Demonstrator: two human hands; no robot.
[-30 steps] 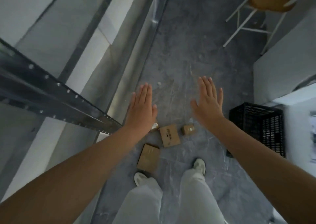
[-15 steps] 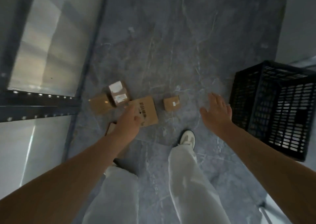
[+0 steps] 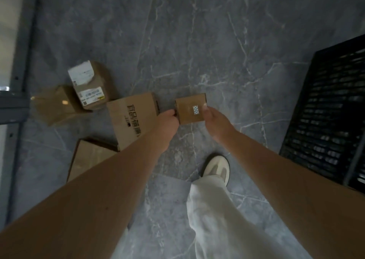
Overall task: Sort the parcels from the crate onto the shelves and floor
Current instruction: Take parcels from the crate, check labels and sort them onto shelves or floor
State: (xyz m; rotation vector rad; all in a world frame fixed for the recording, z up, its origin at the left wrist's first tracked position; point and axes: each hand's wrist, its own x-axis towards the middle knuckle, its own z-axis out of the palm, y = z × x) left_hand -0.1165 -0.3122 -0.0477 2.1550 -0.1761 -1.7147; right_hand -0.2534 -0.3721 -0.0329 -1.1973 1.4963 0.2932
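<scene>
A small brown cardboard parcel (image 3: 190, 108) with a little patterned sticker lies on the grey floor. My left hand (image 3: 166, 120) grips its left side and my right hand (image 3: 214, 120) grips its right side. Left of it lies a larger printed box (image 3: 131, 118). Further left are a labelled parcel (image 3: 88, 85) and a plain brown parcel (image 3: 52, 104). A flat parcel (image 3: 87, 158) lies nearer me, partly hidden by my left arm. The black crate (image 3: 331, 108) stands at the right.
A metal shelf frame (image 3: 16, 100) runs along the left edge. My right leg and pale shoe (image 3: 216, 169) stand just below the held parcel. Grey marble floor (image 3: 197, 31) stretches beyond the parcels.
I have bent lower and both hands have come down and closed on the small parcel's two sides; before, they hung open above the floor.
</scene>
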